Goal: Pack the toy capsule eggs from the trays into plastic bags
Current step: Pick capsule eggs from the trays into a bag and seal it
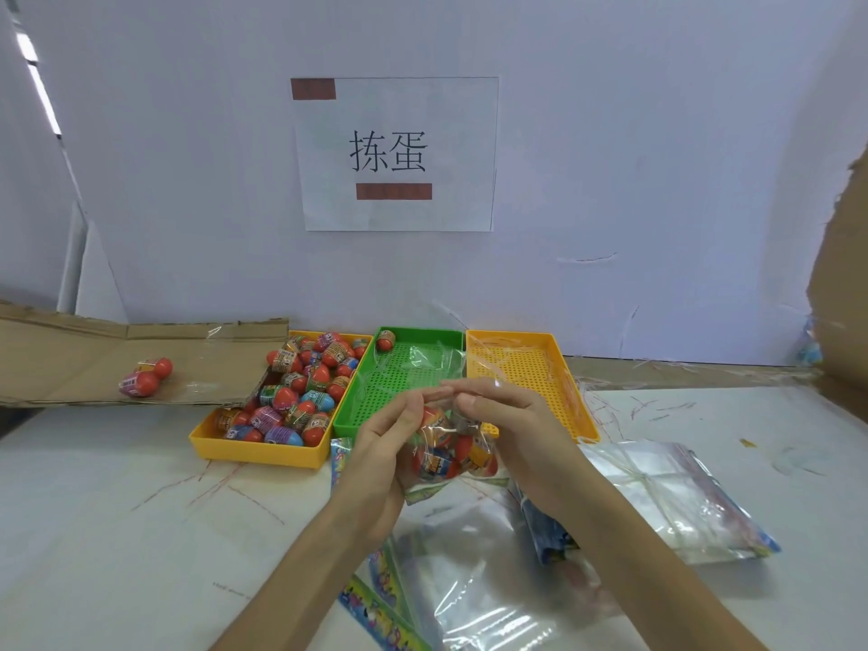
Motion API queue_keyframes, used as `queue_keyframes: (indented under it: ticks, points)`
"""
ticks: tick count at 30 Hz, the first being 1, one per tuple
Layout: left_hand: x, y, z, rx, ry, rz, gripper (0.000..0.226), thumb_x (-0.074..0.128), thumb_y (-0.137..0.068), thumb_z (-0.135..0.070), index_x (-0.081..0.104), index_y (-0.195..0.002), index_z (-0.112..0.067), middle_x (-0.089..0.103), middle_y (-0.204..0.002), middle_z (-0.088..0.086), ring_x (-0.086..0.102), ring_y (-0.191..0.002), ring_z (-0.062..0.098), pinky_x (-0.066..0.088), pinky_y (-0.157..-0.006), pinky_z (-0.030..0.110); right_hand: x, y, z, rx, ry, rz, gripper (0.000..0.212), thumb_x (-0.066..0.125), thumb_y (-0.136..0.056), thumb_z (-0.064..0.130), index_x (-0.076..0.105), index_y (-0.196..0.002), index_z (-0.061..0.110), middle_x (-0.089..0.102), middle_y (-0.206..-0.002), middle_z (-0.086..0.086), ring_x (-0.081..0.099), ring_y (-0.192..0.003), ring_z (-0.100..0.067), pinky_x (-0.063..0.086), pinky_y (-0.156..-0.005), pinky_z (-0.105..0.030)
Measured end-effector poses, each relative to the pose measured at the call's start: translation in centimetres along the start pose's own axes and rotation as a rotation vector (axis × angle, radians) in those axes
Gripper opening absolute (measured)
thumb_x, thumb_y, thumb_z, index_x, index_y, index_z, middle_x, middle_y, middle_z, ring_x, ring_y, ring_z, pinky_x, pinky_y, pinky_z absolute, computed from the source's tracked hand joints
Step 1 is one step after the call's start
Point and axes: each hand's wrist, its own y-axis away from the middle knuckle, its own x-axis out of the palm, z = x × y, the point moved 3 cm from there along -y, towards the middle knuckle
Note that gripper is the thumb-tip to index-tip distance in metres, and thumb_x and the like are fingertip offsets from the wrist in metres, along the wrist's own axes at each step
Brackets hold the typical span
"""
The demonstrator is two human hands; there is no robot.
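Observation:
I hold a clear plastic bag with several red toy capsule eggs inside, above the table in front of the trays. My left hand pinches the bag's top edge on the left, and my right hand pinches it on the right. The left yellow tray is full of several capsule eggs. The green tray holds one egg in its far left corner. The right yellow tray has only a clear film over it.
Two loose eggs lie on a flattened cardboard sheet at the left. Empty plastic bags lie near me and in a stack at the right. A paper sign hangs on the white wall behind. A cardboard flap stands at the right edge.

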Motion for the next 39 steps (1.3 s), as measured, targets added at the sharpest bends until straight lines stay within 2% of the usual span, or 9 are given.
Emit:
queue_keyframes:
  ticks: [8, 12, 15, 19, 23, 27, 33, 37, 39]
  points:
    - [-0.3, 0.1, 0.1, -0.003, -0.069, 0.098, 0.025, 0.074, -0.081, -0.023, 0.078, -0.106, -0.025, 0.073, -0.115, 0.012, 0.071, -0.104, 0.029, 0.060, -0.087, 0.044, -0.2, 0.0, -0.1, -0.090, 0.026, -0.063, 0.033, 0.071, -0.082, 0.017, 0.074, -0.108, -0.004, 0.071, -0.107, -0.026, 0.071, -0.087, -0.027, 0.057, -0.067, -0.028]
    - [-0.4, 0.0, 0.1, -0.009, 0.005, 0.082, 0.022, 0.075, -0.075, -0.022, 0.079, -0.097, -0.024, 0.072, -0.118, 0.011, 0.068, -0.111, 0.028, 0.054, -0.093, 0.047, 0.0, 0.1, 0.1, -0.140, 0.039, -0.024, 0.024, 0.068, -0.086, 0.018, 0.077, -0.105, 0.005, 0.072, -0.110, -0.021, 0.070, -0.105, -0.032, 0.058, -0.085, -0.038]
    - [-0.3, 0.0, 0.0, -0.022, 0.044, 0.103, 0.019, 0.073, -0.079, -0.018, 0.078, -0.096, -0.024, 0.070, -0.118, 0.012, 0.067, -0.109, 0.027, 0.056, -0.084, 0.042, 0.1, 0.3, 0.3, -0.170, 0.058, -0.008, 0.020, 0.068, -0.089, 0.019, 0.079, -0.105, 0.015, 0.072, -0.113, -0.018, 0.067, -0.111, -0.034, 0.057, -0.094, -0.046]
    - [-0.3, 0.1, 0.0, -0.030, 0.080, 0.111, 0.020, 0.068, -0.079, -0.016, 0.079, -0.092, -0.025, 0.073, -0.107, 0.010, 0.073, -0.092, 0.024, 0.061, -0.068, 0.036, 0.2, 0.4, 0.0, -0.170, 0.044, -0.043, 0.017, 0.075, -0.085, 0.022, 0.080, -0.100, 0.019, 0.073, -0.105, -0.014, 0.067, -0.105, -0.033, 0.056, -0.091, -0.047]
    - [-0.5, -0.2, -0.1, -0.022, 0.041, 0.094, 0.020, 0.067, -0.079, -0.015, 0.079, -0.092, -0.023, 0.075, -0.104, 0.010, 0.075, -0.087, 0.024, 0.062, -0.059, 0.034, -0.6, 0.1, 0.2, -0.195, 0.007, -0.107, 0.013, 0.078, -0.077, 0.015, 0.080, -0.089, 0.021, 0.074, -0.094, -0.008, 0.068, -0.094, -0.023, 0.057, -0.082, -0.035]
    - [-1.1, -0.7, -0.3, -0.011, 0.024, 0.040, 0.024, 0.065, -0.080, -0.013, 0.081, -0.093, -0.025, 0.076, -0.115, 0.007, 0.076, -0.096, 0.023, 0.063, -0.066, 0.034, -2.0, -0.1, 1.0, -0.207, -0.002, -0.132, 0.013, 0.077, -0.078, 0.018, 0.079, -0.086, 0.028, 0.073, -0.093, 0.004, 0.065, -0.088, -0.010, 0.051, -0.072, -0.021]
    - [-1.0, -0.4, 0.2, -0.035, -0.018, 0.029, 0.030, 0.064, -0.082, -0.016, 0.081, -0.104, -0.028, 0.075, -0.120, 0.006, 0.073, -0.106, 0.025, 0.064, -0.077, 0.034, -1.8, -0.3, 0.0, -0.005, 0.113, -0.127, 0.068, 0.083, -0.065, 0.047, 0.062, -0.129, 0.036, 0.070, -0.119, 0.006, 0.070, -0.105, -0.012, 0.055, -0.076, -0.025]
    - [-0.8, -0.3, 0.2, -0.015, -0.064, 0.036, 0.036, 0.064, -0.084, -0.019, 0.074, -0.118, -0.026, 0.074, -0.123, 0.005, 0.072, -0.109, 0.027, 0.062, -0.085, 0.038, -1.4, -0.3, -0.7, 0.094, 0.125, -0.072, 0.024, 0.081, -0.080, 0.028, 0.077, -0.103, 0.023, 0.073, -0.110, -0.010, 0.071, -0.101, -0.023, 0.059, -0.085, -0.040]
    - [-0.8, -0.3, 0.1, -0.002, -0.081, 0.032, 0.043, 0.065, -0.083, -0.021, 0.068, -0.126, -0.028, 0.074, -0.123, 0.003, 0.072, -0.109, 0.027, 0.060, -0.089, 0.041, -1.6, -0.2, -0.9, 0.092, 0.063, -0.114, 0.006, 0.076, -0.087, 0.016, 0.079, -0.092, 0.019, 0.074, -0.100, -0.010, 0.069, -0.092, -0.022, 0.058, -0.079, -0.038]
